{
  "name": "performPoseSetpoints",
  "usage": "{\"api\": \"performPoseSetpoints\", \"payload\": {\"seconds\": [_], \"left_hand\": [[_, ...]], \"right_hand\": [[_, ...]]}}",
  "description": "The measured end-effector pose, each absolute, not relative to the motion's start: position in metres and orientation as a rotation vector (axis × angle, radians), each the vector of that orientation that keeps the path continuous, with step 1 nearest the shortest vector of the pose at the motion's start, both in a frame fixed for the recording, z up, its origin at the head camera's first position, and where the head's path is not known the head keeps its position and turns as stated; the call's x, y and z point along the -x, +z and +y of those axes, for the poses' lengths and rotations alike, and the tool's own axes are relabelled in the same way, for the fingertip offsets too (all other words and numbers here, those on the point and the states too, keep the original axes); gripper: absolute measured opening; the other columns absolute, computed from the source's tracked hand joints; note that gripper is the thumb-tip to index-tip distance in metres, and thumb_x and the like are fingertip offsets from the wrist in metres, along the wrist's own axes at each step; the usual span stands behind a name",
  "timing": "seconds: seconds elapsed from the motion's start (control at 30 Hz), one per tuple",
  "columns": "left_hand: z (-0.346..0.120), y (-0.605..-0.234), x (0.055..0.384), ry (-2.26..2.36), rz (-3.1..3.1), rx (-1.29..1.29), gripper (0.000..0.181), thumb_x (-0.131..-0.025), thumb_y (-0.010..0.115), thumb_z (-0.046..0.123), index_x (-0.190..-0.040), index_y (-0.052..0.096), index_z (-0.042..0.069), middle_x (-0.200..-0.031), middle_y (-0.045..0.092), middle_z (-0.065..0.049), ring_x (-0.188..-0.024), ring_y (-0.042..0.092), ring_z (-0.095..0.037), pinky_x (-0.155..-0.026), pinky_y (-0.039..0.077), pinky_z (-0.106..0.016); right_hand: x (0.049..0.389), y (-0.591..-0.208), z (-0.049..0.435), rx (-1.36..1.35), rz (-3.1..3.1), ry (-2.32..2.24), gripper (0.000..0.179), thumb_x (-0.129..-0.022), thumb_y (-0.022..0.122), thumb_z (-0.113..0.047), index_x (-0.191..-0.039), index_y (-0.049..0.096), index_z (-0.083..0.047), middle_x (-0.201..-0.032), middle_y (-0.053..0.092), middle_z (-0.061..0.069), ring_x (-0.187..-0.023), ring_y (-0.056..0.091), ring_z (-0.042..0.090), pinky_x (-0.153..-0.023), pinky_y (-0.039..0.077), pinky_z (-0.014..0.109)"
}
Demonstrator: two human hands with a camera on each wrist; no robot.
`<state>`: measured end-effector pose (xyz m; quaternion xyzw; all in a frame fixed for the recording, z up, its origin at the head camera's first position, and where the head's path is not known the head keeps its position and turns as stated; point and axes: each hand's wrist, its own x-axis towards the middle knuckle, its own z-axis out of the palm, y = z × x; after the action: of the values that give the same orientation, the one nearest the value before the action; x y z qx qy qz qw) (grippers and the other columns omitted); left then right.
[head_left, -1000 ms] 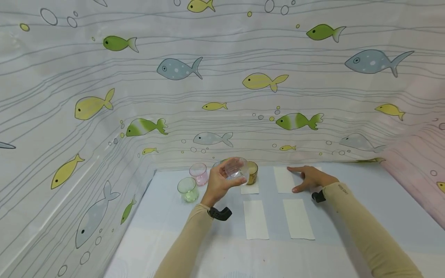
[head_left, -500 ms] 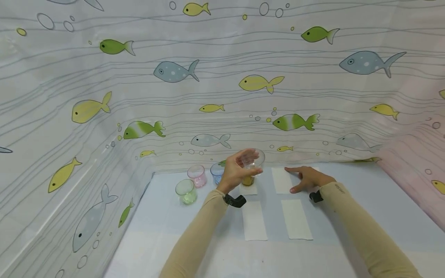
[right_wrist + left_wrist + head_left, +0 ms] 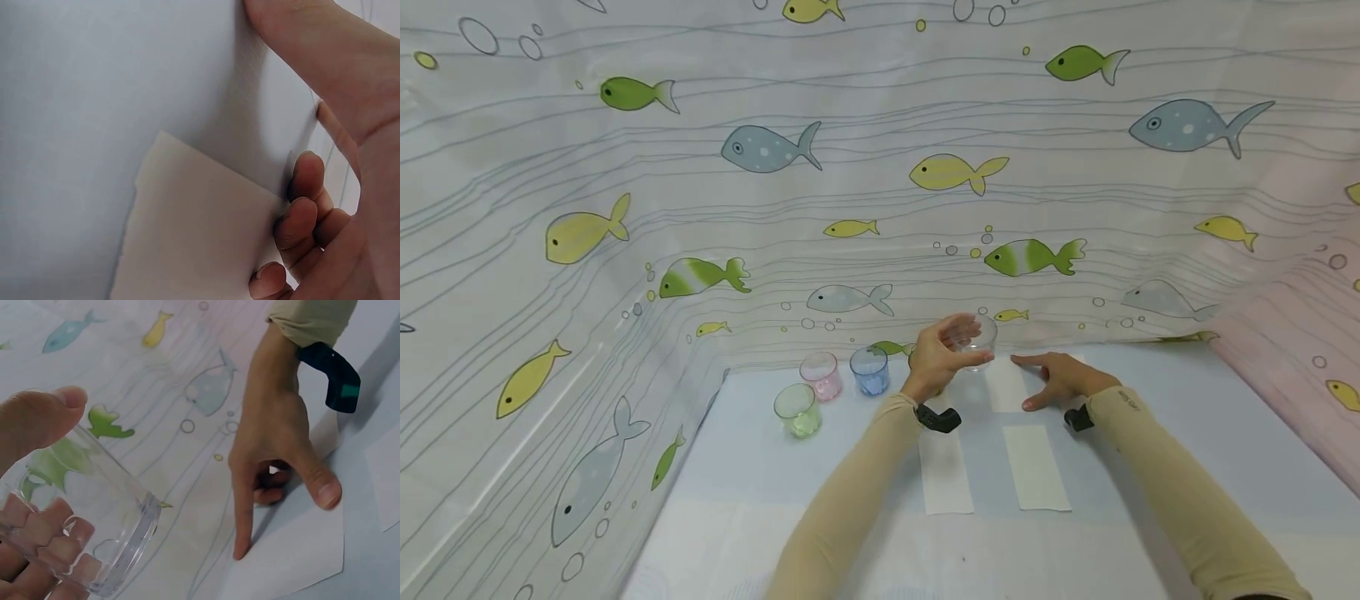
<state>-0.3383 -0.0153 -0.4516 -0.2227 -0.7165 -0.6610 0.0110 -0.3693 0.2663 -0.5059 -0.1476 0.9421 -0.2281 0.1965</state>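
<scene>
My left hand holds a clear glass above the table, thumb on one side and fingers on the other; the glass is tilted in the left wrist view. To its right, my right hand rests on a white paper strip in the back row. Its index finger points straight along the strip and its thumb is spread at the strip's near right edge, while the other fingers curl loosely. Another white sheet lies beneath the curled fingers in the right wrist view. My left hand covers most of an amber glass.
Left of my left hand stand a blue glass, a pink glass and a green glass. Nearer me lie two white strips, one left and one right. A fish-print curtain surrounds the table's back and sides.
My left hand has carried the clear glass rightward, from in front of the amber glass to over the back paper strip, uncovering the blue glass. The right hand has stayed at its strip.
</scene>
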Motion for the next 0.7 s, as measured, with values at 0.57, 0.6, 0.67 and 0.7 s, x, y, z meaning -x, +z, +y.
{"api": "performPoseSetpoints", "payload": {"seconds": [0.57,0.6,0.67,0.7], "left_hand": [[0.03,-0.484,0.347,-2.063,-2.279,0.625,0.071,-0.081,0.093,0.009,-0.144,0.063,0.009,-0.14,0.07,-0.015,-0.132,0.066,-0.023,-0.108,0.053,-0.028],[0.032,-0.485,0.347,-2.074,-2.285,0.623,0.072,-0.081,0.093,0.009,-0.145,0.062,0.009,-0.141,0.07,-0.014,-0.133,0.065,-0.023,-0.109,0.053,-0.03],[0.034,-0.489,0.346,-2.088,-2.299,0.621,0.073,-0.082,0.093,0.009,-0.147,0.06,0.007,-0.143,0.069,-0.014,-0.134,0.065,-0.023,-0.111,0.052,-0.031],[0.035,-0.491,0.346,-2.098,-2.298,0.625,0.074,-0.082,0.092,0.008,-0.148,0.059,0.006,-0.144,0.068,-0.015,-0.135,0.064,-0.025,-0.113,0.051,-0.033]], "right_hand": [[0.37,-0.506,0.268,0.408,2.659,-0.652,0.114,-0.07,0.095,-0.057,-0.163,0.042,-0.017,-0.116,0.061,0.018,-0.102,0.054,0.029,-0.082,0.051,0.041],[0.37,-0.507,0.267,0.406,2.659,-0.651,0.114,-0.071,0.095,-0.057,-0.163,0.043,-0.016,-0.116,0.061,0.018,-0.102,0.055,0.03,-0.083,0.051,0.042],[0.371,-0.507,0.267,0.397,2.659,-0.649,0.114,-0.07,0.095,-0.057,-0.162,0.043,-0.013,-0.117,0.061,0.018,-0.103,0.055,0.03,-0.085,0.052,0.044],[0.371,-0.507,0.267,0.392,2.661,-0.647,0.114,-0.07,0.095,-0.057,-0.162,0.044,-0.013,-0.117,0.061,0.018,-0.103,0.055,0.03,-0.086,0.052,0.044]]}}
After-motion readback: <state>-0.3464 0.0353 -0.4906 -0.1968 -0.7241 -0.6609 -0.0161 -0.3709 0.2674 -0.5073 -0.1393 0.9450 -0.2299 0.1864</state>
